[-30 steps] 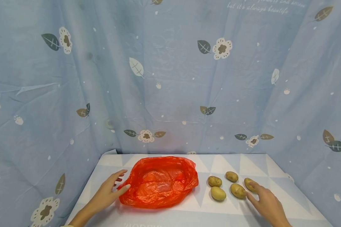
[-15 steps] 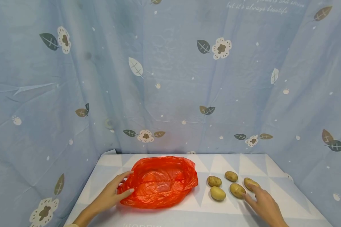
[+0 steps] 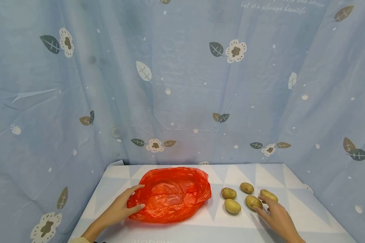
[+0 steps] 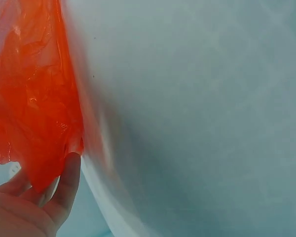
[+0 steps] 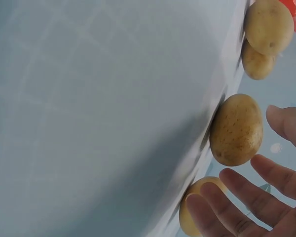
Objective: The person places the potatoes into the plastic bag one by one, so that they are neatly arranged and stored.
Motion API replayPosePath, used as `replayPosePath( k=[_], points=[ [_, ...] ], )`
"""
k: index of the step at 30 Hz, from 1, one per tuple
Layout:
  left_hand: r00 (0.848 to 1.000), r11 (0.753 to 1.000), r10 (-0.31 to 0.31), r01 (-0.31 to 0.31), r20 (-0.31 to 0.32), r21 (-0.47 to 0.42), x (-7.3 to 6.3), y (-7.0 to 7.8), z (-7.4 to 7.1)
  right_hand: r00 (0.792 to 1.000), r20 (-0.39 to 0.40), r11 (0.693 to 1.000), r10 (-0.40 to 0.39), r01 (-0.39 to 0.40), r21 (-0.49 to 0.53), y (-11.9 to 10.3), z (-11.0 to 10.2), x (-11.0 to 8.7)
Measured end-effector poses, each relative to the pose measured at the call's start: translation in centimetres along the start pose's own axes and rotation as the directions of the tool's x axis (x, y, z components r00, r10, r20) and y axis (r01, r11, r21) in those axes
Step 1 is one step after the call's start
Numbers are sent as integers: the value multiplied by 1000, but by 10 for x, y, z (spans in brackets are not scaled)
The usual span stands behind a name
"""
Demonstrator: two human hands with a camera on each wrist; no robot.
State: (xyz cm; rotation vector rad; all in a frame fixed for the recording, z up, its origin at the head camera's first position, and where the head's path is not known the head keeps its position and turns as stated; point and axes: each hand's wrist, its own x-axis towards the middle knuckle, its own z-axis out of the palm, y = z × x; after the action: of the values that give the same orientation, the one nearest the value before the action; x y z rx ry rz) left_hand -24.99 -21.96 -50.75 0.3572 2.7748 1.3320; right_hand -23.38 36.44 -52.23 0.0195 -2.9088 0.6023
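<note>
While a red plastic bag is met by the left hand, a potato is framed by the right hand

The bag is spread wide-mouthed on the pale tabletop, crinkled red film seen inside. At its 9 o'clock edge, fingers and thumb are spread wide against the film. Toward the bag's 3 o'clock, the potato is flanked by the right hand from 4 o'clock, the grip wide; whether contact is made cannot be told. Four other potatoes are set around it, from 9 o'clock round to 2.
</note>
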Motion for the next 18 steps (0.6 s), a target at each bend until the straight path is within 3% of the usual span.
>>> replayPosePath(
  k=[12, 18],
  points=[
    [999, 999, -50, 50, 4, -19, 2, -1, 0, 997, -58, 998, -49, 51, 37, -4, 5, 4],
    [999, 999, -47, 47, 19, -13, 2, -2, 0, 999, -44, 996, -29, 32, 78, -3, 11, 9]
  ],
)
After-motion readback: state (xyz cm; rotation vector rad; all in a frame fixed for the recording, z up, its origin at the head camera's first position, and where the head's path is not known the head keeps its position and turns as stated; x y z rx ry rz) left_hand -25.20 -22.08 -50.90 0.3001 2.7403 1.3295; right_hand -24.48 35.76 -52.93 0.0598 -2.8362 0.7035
